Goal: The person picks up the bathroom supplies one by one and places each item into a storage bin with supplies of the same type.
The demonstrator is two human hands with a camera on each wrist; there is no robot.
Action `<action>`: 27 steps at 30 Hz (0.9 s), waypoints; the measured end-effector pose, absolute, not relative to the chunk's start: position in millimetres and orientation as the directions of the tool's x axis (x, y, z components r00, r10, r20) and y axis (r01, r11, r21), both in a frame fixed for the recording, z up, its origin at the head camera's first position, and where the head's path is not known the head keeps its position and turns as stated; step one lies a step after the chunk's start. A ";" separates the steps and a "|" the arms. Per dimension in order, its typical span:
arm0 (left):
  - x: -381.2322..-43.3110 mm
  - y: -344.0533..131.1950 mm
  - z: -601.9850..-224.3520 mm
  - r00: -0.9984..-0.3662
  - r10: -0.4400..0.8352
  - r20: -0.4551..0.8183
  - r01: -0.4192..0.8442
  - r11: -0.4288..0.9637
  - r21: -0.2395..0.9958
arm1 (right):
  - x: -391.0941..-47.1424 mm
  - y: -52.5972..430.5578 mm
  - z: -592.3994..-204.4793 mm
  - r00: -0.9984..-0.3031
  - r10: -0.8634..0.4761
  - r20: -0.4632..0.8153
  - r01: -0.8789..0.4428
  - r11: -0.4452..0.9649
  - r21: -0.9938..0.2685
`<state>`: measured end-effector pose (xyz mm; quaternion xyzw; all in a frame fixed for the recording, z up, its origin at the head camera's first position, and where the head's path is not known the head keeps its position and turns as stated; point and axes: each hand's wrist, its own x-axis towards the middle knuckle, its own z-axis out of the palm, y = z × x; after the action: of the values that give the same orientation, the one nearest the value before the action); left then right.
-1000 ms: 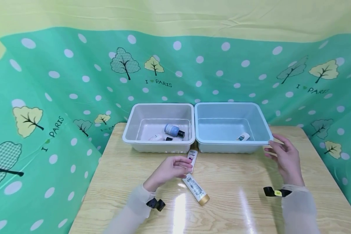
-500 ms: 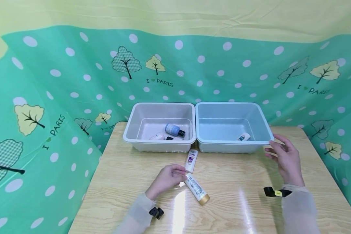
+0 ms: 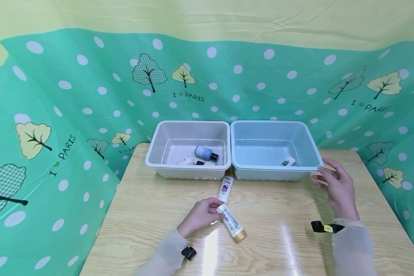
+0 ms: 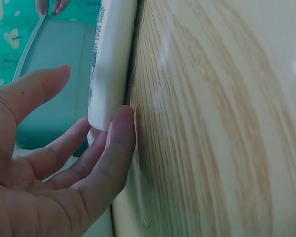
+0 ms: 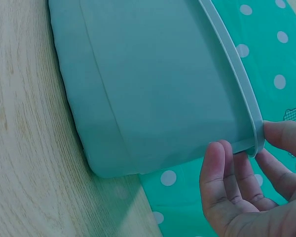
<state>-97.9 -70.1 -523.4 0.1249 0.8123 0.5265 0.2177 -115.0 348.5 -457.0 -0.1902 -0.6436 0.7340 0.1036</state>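
Observation:
A white bottle with a gold cap (image 3: 232,223) lies slantwise on the wooden table. My left hand (image 3: 201,214) is at its capless end. In the left wrist view the fingertips (image 4: 122,121) reach that end of the bottle, while the thumb stands apart from it. Just beyond lies a smaller white bottle with a purple label (image 3: 226,188), partly behind the left fingers. My right hand (image 3: 339,188) pinches the near right corner of the light blue bin (image 3: 276,168) by its rim, as the right wrist view shows.
Left of the blue bin stands a grey bin (image 3: 189,173) with a blue black-capped bottle (image 3: 203,152) and other small bottles inside. The blue bin contains a small white item (image 3: 288,161). A green patterned curtain (image 3: 227,88) hangs behind both bins.
My left hand has come nearer, away from the purple-labelled bottle and down to the end of the gold-capped bottle. My right hand has kept its place on the blue bin's rim.

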 end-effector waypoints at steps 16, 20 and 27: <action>-99.2 -50.7 -528.1 -0.934 0.324 -0.151 0.119 0.680 0.723 | -114.0 346.8 -458.6 -0.903 0.400 -0.155 0.096 -0.162 -0.982; -100.1 -51.2 -527.0 -0.906 0.398 -0.142 0.190 0.683 0.705 | -114.6 346.8 -459.0 -0.900 0.404 -0.162 0.107 -0.154 -0.982; -103.9 -55.0 -521.0 -0.833 0.515 -0.203 0.249 0.675 0.695 | -116.3 349.1 -460.1 -0.906 0.398 -0.145 0.086 -0.162 -0.983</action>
<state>-103.9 -55.0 -521.0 0.2136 0.8941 0.3420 0.1949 -116.3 349.1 -460.1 -0.1895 -0.6385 0.7383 0.1059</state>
